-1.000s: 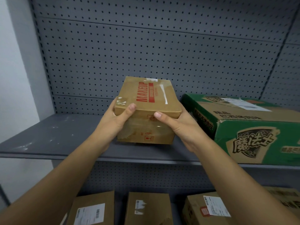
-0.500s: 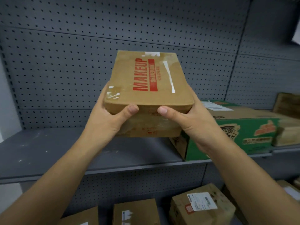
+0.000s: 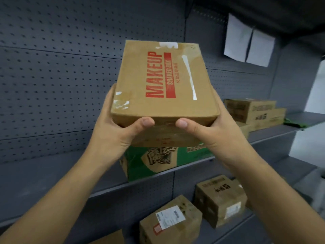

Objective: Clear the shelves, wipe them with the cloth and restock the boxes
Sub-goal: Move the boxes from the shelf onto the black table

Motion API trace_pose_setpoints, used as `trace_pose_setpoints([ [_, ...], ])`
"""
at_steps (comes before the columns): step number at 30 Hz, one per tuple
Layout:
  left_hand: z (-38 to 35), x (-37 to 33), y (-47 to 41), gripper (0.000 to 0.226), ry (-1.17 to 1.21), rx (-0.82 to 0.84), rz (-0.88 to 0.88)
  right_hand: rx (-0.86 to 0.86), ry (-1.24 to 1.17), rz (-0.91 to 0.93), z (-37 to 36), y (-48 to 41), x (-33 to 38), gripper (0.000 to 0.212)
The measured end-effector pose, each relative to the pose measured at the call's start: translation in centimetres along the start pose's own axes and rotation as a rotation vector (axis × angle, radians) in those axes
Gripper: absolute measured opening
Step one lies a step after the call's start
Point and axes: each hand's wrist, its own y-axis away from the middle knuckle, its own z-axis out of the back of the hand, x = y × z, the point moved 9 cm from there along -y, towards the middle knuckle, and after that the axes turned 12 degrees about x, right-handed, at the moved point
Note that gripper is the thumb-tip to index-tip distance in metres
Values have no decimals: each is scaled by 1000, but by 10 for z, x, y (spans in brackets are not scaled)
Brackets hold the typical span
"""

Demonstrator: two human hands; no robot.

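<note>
A brown cardboard box (image 3: 163, 81) with red "MAKEUP" print is held up in the air, clear of the grey shelf (image 3: 44, 176). My left hand (image 3: 116, 129) grips its left side, thumb on the front face. My right hand (image 3: 209, 127) grips its right side the same way. Below the box, a green and brown carton (image 3: 158, 159) stands on the shelf, partly hidden by the box and my hands. A green cloth (image 3: 293, 122) lies far right on the same shelf.
Stacked brown boxes (image 3: 255, 111) stand further right on the shelf. Several labelled brown boxes (image 3: 221, 199) sit on the lower shelf (image 3: 233, 231). A grey pegboard wall (image 3: 52, 76) backs the shelves. White paper sheets (image 3: 249, 44) hang at the upper right.
Both hands have lifted the makeup box off the shelf and carried it up and rightward. The view has swung right, bringing the stacked boxes and the green cloth into sight.
</note>
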Motion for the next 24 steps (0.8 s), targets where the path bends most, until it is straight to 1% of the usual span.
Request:
trace_pose_setpoints([
  [3, -52, 7, -15, 119, 45, 62, 6, -53, 58, -13, 48, 26, -6, 88],
  [10, -189, 22, -37, 123, 174, 191, -7, -126, 132, -101, 154, 100, -26, 85],
  [15, -289, 34, -43, 116, 270, 274, 1, -202, 194, -182, 224, 162, -43, 91],
  [21, -401, 58, -38, 109, 396, 396, 59, -311, 250, -301, 291, 236, -67, 96],
  [24, -453, 67, -36, 113, 440, 459, 90, -357, 280, -366, 322, 271, -78, 95],
])
